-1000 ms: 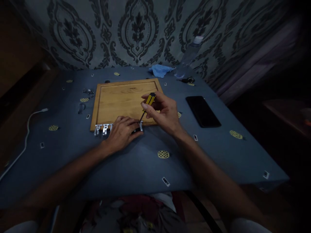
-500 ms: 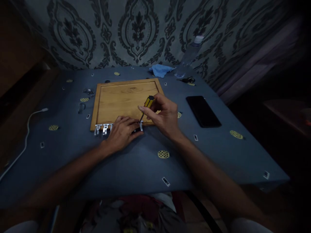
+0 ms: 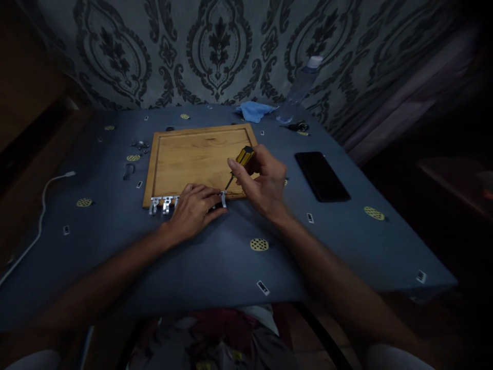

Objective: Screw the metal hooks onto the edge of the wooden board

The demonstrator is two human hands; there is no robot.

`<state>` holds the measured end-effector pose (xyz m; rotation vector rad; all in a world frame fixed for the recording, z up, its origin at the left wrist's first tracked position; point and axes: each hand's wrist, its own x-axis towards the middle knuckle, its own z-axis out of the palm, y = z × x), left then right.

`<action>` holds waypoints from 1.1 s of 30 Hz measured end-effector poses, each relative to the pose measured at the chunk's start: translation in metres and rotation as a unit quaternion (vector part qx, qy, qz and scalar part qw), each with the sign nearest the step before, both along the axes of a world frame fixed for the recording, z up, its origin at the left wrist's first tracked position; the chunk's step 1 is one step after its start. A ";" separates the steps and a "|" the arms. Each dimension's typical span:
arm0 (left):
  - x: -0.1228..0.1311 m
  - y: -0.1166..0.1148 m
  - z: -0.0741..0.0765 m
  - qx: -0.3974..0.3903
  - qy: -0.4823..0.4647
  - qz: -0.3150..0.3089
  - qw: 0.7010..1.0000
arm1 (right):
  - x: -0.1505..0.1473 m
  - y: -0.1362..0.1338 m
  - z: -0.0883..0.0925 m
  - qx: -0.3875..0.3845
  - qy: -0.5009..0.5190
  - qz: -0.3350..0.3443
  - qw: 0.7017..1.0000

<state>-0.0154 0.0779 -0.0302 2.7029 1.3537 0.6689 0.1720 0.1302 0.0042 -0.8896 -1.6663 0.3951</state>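
A wooden board [image 3: 192,156] lies on the blue tablecloth [image 3: 215,257]. A metal hook rail [image 3: 164,201] runs along the board's near edge. My left hand [image 3: 194,208] lies over the rail's right part, fingers curled down on it. My right hand [image 3: 262,180] is closed round a yellow and black screwdriver [image 3: 242,160]. Its tip points down at the rail's right end, beside my left fingertips.
A black phone [image 3: 321,176] lies right of the board. At the back stand a clear bottle [image 3: 298,92], a blue cloth [image 3: 254,111] and keys [image 3: 296,127]. Small metal parts [image 3: 134,154] and a white cable [image 3: 38,205] lie to the left.
My right hand has tilted the screwdriver handle to the right and turned it a little. The tip stays at the rail's right end. My left hand has not moved.
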 end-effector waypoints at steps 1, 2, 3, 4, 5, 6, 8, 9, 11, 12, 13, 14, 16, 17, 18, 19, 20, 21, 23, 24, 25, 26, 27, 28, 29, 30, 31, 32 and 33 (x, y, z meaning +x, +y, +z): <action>0.000 0.000 0.000 -0.001 0.001 0.000 1.000 | 0.000 0.000 -0.001 0.002 -0.012 -0.001 1.000; 0.000 0.000 0.000 -0.001 0.002 0.000 1.000 | 0.000 0.001 -0.002 0.003 -0.022 -0.001 1.000; 0.000 0.000 0.000 -0.001 0.003 0.002 1.000 | -0.001 0.001 -0.004 0.004 -0.031 0.001 1.000; 0.001 0.000 0.000 0.001 0.003 0.004 1.000 | -0.001 0.002 -0.005 0.006 -0.038 0.005 0.999; 0.001 0.000 -0.001 0.003 0.003 0.006 1.000 | -0.001 0.002 -0.006 0.009 -0.043 0.008 0.999; 0.001 0.000 -0.001 0.004 0.004 0.008 1.000 | -0.002 0.003 -0.007 0.013 -0.047 0.010 0.999; 0.001 0.001 -0.001 0.006 0.006 0.006 1.000 | -0.003 0.002 -0.007 0.022 -0.047 0.006 0.999; 0.001 0.001 -0.001 0.007 0.007 0.005 1.000 | -0.003 0.002 -0.007 0.023 -0.043 0.002 0.999; 0.001 0.001 -0.001 0.009 0.010 0.002 1.000 | -0.002 0.000 -0.006 0.022 -0.034 -0.007 0.999; 0.001 0.001 0.000 0.009 0.011 0.001 1.000 | -0.002 -0.001 -0.005 0.022 -0.031 -0.011 0.999; 0.001 0.001 0.000 0.008 0.012 0.000 1.000 | -0.002 -0.002 -0.004 0.021 -0.030 -0.012 0.999; 0.001 0.000 0.000 0.005 0.012 0.001 1.000 | -0.002 -0.002 -0.003 0.021 -0.030 -0.012 0.999; 0.001 0.000 0.000 0.000 0.010 0.005 1.000 | -0.001 -0.002 -0.003 0.020 -0.031 -0.008 0.999; 0.001 0.000 0.000 -0.001 0.009 0.006 1.000 | -0.001 -0.001 -0.002 0.018 -0.032 -0.007 0.999; 0.001 0.000 0.000 -0.002 0.008 0.007 1.000 | -0.001 0.000 -0.002 0.017 -0.034 -0.005 0.999; 0.001 0.000 0.000 -0.002 0.008 0.006 1.000 | 0.000 0.000 -0.002 0.016 -0.036 -0.005 0.999; 0.001 0.000 0.000 -0.001 0.007 0.005 1.000 | 0.000 0.001 -0.002 0.016 -0.038 -0.005 0.999; 0.001 0.000 0.000 -0.001 0.006 0.005 1.000 | 0.000 0.002 -0.001 0.014 -0.041 -0.005 0.999; 0.001 0.000 0.001 -0.002 0.006 0.006 1.000 | 0.000 0.002 0.000 0.017 -0.044 -0.005 0.999; 0.001 0.000 0.001 -0.004 0.007 0.007 1.000 | 0.000 0.002 0.000 0.018 -0.046 -0.004 0.999; 0.001 -0.001 0.001 -0.007 0.008 0.007 1.000 | 0.000 0.002 0.000 0.022 -0.047 -0.003 0.999; 0.001 -0.001 0.002 -0.011 0.009 0.008 1.000 | 0.000 0.002 0.001 0.024 -0.049 -0.001 0.999; 0.002 -0.001 0.002 -0.014 0.010 0.008 1.000 | -0.001 0.001 0.001 0.026 -0.050 0.001 0.998; 0.002 -0.001 0.003 -0.017 0.010 0.008 1.000 | -0.001 0.001 0.001 0.026 -0.052 0.002 0.998; 0.002 -0.001 0.003 -0.019 0.010 0.010 1.000 | -0.001 0.001 0.001 0.027 -0.054 0.003 0.998; 0.002 -0.001 0.004 -0.022 0.011 0.011 1.000 | -0.001 0.001 0.001 0.028 -0.057 0.002 0.998; 0.002 -0.001 0.005 -0.026 0.012 0.011 1.000 | -0.001 0.001 0.001 0.028 -0.059 0.000 0.998; 0.002 -0.001 0.005 -0.030 0.014 0.012 0.999 | -0.001 0.001 0.001 0.029 -0.060 0.001 0.998; 0.002 -0.001 0.006 -0.034 0.016 0.012 0.999 | -0.001 0.001 0.001 0.032 -0.060 0.002 0.998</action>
